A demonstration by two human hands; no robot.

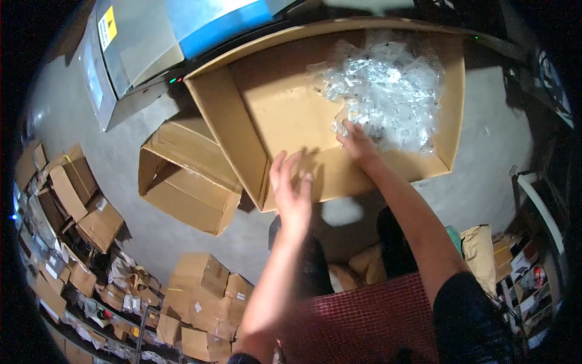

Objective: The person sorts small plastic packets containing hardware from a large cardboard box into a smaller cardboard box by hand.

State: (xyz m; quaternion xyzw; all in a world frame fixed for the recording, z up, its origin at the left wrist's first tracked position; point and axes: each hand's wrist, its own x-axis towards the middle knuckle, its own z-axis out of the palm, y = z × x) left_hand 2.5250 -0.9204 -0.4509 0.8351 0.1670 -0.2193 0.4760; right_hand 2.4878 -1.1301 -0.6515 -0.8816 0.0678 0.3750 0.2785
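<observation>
Bags [397, 91], clear, crinkled and shiny, heap in a brown box [279, 112]; right hand [359, 145] at their edge, grip unclear; left hand [292, 191] loose, fingers spread.

The box [225, 124] and carton [189, 197] are matt, smooth cardboard. The packets [394, 94] are thin clear plastic, crinkled and glossy. The blue panel [224, 30] looks smooth and shiny; the floor [136, 224], smooth with a dull sheen. The red cloth [364, 315] shows a rough, gridded weave.

Unevenly lit grey floor [124, 148], crowded shelving [141, 329] at lower left, more cluttered shelves [533, 285] at lower right.
</observation>
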